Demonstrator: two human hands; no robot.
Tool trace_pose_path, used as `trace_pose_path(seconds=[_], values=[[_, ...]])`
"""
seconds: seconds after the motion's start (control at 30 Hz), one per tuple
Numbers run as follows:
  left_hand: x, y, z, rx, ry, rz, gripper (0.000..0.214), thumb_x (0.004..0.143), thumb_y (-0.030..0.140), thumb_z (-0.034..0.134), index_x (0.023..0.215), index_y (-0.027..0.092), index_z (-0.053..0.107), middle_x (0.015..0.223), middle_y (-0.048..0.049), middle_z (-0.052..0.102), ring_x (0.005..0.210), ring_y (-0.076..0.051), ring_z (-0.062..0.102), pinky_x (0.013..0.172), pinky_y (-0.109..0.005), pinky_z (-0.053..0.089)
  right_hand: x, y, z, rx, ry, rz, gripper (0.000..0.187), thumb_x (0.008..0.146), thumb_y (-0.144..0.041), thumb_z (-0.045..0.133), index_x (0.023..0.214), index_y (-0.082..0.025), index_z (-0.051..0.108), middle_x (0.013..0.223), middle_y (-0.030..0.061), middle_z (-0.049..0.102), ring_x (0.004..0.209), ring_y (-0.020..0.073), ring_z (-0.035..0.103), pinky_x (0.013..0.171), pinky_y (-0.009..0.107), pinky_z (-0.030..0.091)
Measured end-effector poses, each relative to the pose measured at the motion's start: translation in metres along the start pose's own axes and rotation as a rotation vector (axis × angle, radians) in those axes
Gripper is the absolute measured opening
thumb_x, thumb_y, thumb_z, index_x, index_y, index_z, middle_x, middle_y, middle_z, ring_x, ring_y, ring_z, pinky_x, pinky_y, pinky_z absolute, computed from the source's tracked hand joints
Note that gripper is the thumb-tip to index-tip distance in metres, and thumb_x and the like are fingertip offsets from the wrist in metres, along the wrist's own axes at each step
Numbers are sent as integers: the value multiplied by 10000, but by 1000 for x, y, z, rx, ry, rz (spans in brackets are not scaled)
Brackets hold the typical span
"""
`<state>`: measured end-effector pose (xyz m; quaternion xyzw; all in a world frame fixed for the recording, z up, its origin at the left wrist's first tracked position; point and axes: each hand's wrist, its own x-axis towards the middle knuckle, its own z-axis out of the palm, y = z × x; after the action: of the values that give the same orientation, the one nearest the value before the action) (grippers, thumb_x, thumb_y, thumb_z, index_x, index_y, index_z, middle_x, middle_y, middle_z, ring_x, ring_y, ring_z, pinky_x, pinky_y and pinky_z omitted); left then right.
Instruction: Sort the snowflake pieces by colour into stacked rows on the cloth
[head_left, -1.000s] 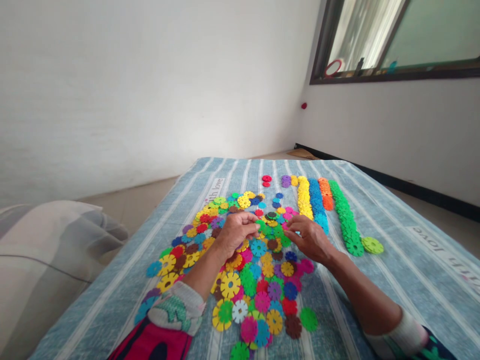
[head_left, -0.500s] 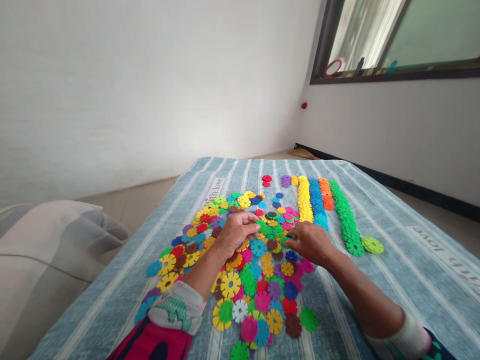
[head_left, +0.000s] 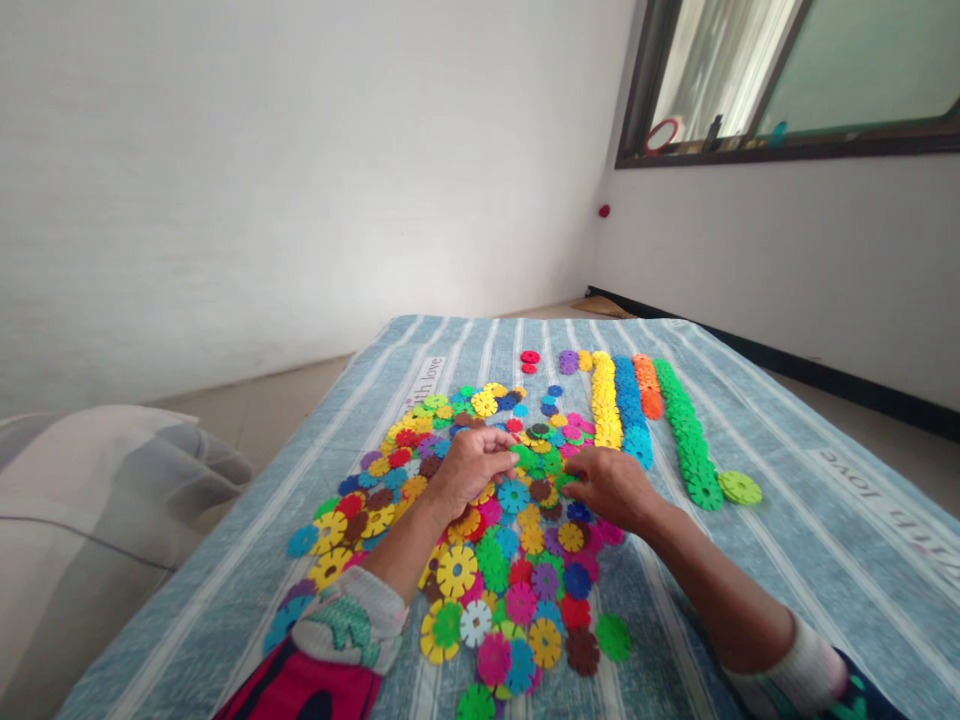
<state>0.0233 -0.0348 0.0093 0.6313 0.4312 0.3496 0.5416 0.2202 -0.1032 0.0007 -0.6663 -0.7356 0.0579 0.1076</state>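
A heap of coloured plastic snowflake discs (head_left: 487, 540) lies on a blue striped cloth (head_left: 787, 560). My left hand (head_left: 469, 468) rests on the heap with fingers curled, its fingertips pinched over green discs at the middle. My right hand (head_left: 611, 486) lies beside it, fingers bent down onto a green disc (head_left: 564, 480) in the heap. Behind my hands run sorted rows: yellow (head_left: 604, 405), blue (head_left: 628, 410), orange (head_left: 646, 385) and green (head_left: 686, 435). A lime disc (head_left: 740, 487) lies at the green row's near end.
The cloth covers a mattress-like surface reaching toward a white wall. A grey pillow (head_left: 90, 500) sits at the left. Two red discs (head_left: 529, 360) and a purple one (head_left: 570, 361) lie at the far end. A window (head_left: 787, 80) is up right.
My right hand has drawn slightly nearer and lower onto the heap, fingers pressing on a green disc. My left hand has hardly moved. The view has shifted a little.
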Motion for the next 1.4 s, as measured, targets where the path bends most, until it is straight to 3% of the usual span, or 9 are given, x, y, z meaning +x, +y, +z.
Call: trace_pose_path(seconds=[0.27,0.5,0.7,0.87,1.07,1.4], values=[[2,-1,-1,-13,-10,-2,151,622,222,685,745,145,644,539,8,630,501,-119,589,482,-216,427,1,2,2,119,42,31,80,745,-259,658,709,-194,629,693,-15,606,649,125,521,546,228,251],[3,-4,-2,15,-29,1,175,625,237,685,763,139,642,542,4,635,509,-125,594,491,-219,430,3,5,6,318,52,48,239,685,-238,685,550,-175,498,517,-69,440,515,78,400,482,204,222],[4,-5,-1,41,-46,3,176,623,224,679,769,136,638,548,10,637,502,-116,587,489,-212,431,4,2,5,492,80,41,283,731,-291,645,543,-180,466,505,-74,387,497,71,364,461,194,244],[5,-5,0,49,-67,1,189,612,212,692,776,134,641,553,15,636,490,-109,571,483,-211,431,4,-5,8,822,110,34,274,718,-347,650,565,-185,491,490,-64,420,472,76,356,439,203,250],[3,-4,4,3,-134,4,167,615,210,686,754,130,638,575,13,644,504,-108,579,482,-205,423,4,-15,16,1161,141,76,292,662,-382,708,581,-199,496,466,-53,518,432,91,439,422,207,296],[-1,-2,11,-72,-218,-21,223,577,194,706,772,129,619,558,24,638,506,-119,595,493,-215,442,3,-19,19,1196,146,61,187,691,-295,657,618,-200,513,488,-52,572,433,97,498,416,200,323]])
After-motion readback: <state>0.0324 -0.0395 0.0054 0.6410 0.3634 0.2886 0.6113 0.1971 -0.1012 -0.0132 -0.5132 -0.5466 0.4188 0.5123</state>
